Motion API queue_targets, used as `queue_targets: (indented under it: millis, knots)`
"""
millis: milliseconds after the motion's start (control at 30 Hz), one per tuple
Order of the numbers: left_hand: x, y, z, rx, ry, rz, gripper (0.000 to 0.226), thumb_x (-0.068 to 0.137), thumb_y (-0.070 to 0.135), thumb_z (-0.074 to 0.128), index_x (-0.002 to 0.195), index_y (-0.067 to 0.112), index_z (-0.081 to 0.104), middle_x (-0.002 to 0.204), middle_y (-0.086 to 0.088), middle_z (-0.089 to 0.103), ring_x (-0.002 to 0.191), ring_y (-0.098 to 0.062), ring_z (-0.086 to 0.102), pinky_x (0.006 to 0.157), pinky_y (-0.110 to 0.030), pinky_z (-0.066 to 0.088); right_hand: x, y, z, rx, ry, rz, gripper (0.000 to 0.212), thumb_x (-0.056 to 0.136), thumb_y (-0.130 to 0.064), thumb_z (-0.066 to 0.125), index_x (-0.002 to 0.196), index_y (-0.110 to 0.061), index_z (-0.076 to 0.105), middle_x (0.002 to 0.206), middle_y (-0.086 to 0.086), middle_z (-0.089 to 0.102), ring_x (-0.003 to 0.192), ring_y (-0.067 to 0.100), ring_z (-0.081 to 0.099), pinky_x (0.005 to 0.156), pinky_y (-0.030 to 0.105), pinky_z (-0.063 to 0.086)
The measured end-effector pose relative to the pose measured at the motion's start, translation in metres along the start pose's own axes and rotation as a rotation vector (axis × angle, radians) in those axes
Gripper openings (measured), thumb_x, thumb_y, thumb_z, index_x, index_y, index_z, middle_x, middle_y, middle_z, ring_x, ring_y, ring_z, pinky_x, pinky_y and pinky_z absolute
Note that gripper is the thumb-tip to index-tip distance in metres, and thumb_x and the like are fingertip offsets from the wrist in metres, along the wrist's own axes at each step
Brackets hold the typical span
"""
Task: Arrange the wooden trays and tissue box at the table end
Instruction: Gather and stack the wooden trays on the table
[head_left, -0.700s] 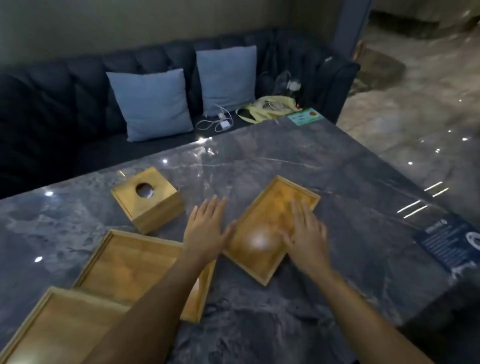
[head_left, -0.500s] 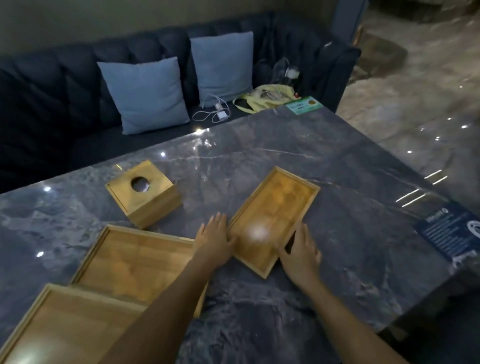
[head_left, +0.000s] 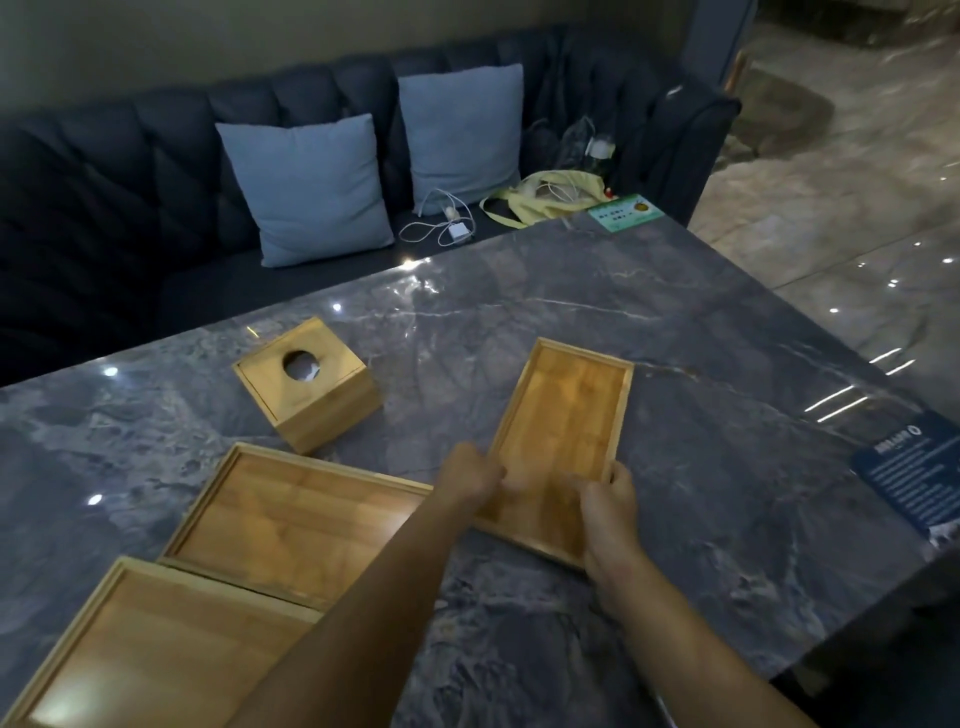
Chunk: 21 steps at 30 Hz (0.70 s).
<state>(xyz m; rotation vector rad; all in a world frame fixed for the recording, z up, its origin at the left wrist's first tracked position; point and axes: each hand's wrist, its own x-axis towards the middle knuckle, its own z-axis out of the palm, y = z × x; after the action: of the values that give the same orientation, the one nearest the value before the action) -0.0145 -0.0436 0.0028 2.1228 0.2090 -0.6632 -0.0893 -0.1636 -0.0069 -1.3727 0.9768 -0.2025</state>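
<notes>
A narrow wooden tray (head_left: 569, 410) lies at an angle on the grey marble table (head_left: 701, 467). My left hand (head_left: 470, 478) grips its near left edge and my right hand (head_left: 610, 512) grips its near right corner, fingers curled over the rim. To the left lies a wider wooden tray (head_left: 301, 519), and a third tray (head_left: 156, 649) sits at the near left, its far corner overlapping the wider one. A square wooden tissue box (head_left: 306, 384) with a round hole on top stands behind the wide tray.
A dark sofa (head_left: 104, 208) with two blue cushions (head_left: 311, 187) runs along the table's far side, with a charger cable (head_left: 441, 223) and a yellow bag (head_left: 545, 200) on the seat. A green card (head_left: 626, 210) and a blue card (head_left: 909, 475) lie at table edges.
Both hands have drawn back from over the narrow tray to its near end and closed on its rim. The tray has turned a little, more lengthwise away from me.
</notes>
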Motion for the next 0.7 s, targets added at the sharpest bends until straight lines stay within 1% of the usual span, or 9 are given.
queue_targets:
  millis: [100,200,300,367,433,500,567,600,700]
  knots:
    - [-0.007,-0.005,-0.005,-0.075,-0.005,-0.011,0.03,0.08,0.003,0.056,0.055,0.015,0.045,0.064,-0.008,0.044,0.066,-0.022,0.047,0.063,-0.031,0.037,0.012,-0.006,-0.011,-0.008,-0.008,0.095,0.024,0.082,-0.004,0.053,0.105,-0.008,0.053,0.099,0.013,0.062,0.087,0.029,0.059,0.077,0.045,0.052]
    - [-0.015,-0.003,-0.008,-0.14,-0.037,0.0,0.034,0.081,0.007,0.061,0.054,0.017,0.043,0.065,-0.008,0.044,0.066,-0.021,0.047,0.066,-0.031,0.038,0.017,-0.013,-0.014,-0.084,0.034,0.07,0.019,0.086,0.002,0.04,0.096,-0.009,0.052,0.087,0.009,0.058,0.075,0.022,0.054,0.058,0.034,0.045]
    - [-0.023,0.006,-0.022,-0.195,-0.061,0.051,0.029,0.082,0.02,0.064,0.06,0.017,0.046,0.064,-0.005,0.049,0.061,-0.017,0.05,0.064,-0.031,0.044,0.015,-0.023,-0.013,-0.107,0.032,0.002,0.019,0.089,-0.001,0.038,0.094,-0.013,0.053,0.088,0.007,0.059,0.077,0.021,0.056,0.065,0.036,0.047]
    - [-0.031,0.013,-0.037,-0.163,-0.053,0.104,0.028,0.083,0.036,0.062,0.068,0.016,0.05,0.068,-0.004,0.057,0.063,-0.018,0.058,0.063,-0.033,0.052,0.009,-0.034,-0.01,-0.11,-0.005,-0.098,0.016,0.09,-0.005,0.041,0.09,-0.016,0.053,0.083,0.001,0.058,0.074,0.016,0.056,0.058,0.031,0.045]
    - [-0.038,0.02,-0.054,-0.012,-0.007,0.173,0.037,0.083,0.05,0.056,0.074,0.015,0.054,0.071,-0.005,0.063,0.063,-0.021,0.065,0.063,-0.036,0.056,0.0,-0.049,-0.005,-0.122,-0.056,-0.205,0.015,0.092,-0.007,0.044,0.092,-0.018,0.053,0.082,-0.005,0.056,0.074,0.008,0.054,0.056,0.026,0.041]
    - [-0.046,0.023,-0.072,0.018,0.045,0.256,0.046,0.083,0.058,0.05,0.086,0.013,0.058,0.078,-0.008,0.07,0.063,-0.024,0.07,0.058,-0.037,0.059,-0.01,-0.066,0.003,-0.123,-0.148,-0.317,0.016,0.092,-0.006,0.045,0.096,-0.018,0.055,0.087,-0.004,0.058,0.077,0.007,0.054,0.061,0.025,0.041]
    - [-0.055,0.022,-0.091,-0.116,0.086,0.326,0.043,0.085,0.058,0.045,0.094,0.018,0.058,0.084,-0.008,0.072,0.067,-0.023,0.072,0.058,-0.041,0.061,-0.023,-0.083,0.013,-0.166,-0.251,-0.412,0.017,0.091,-0.007,0.047,0.099,-0.02,0.055,0.089,-0.007,0.058,0.081,0.006,0.054,0.067,0.026,0.041]
    - [-0.06,0.02,-0.1,-0.195,0.126,0.345,0.036,0.087,0.057,0.042,0.091,0.024,0.056,0.084,-0.006,0.071,0.067,-0.019,0.071,0.057,-0.04,0.061,-0.03,-0.09,0.019,-0.195,-0.3,-0.456,0.017,0.091,-0.007,0.048,0.099,-0.021,0.055,0.088,-0.011,0.057,0.081,0.002,0.053,0.068,0.024,0.04]
    - [-0.074,0.006,-0.123,-0.36,0.312,0.356,0.025,0.09,0.054,0.036,0.083,0.033,0.047,0.082,0.005,0.063,0.068,-0.008,0.066,0.053,-0.025,0.054,-0.05,-0.104,0.044,-0.237,-0.441,-0.561,0.018,0.09,-0.006,0.05,0.098,-0.022,0.056,0.088,-0.014,0.057,0.081,-0.002,0.052,0.064,0.017,0.038]
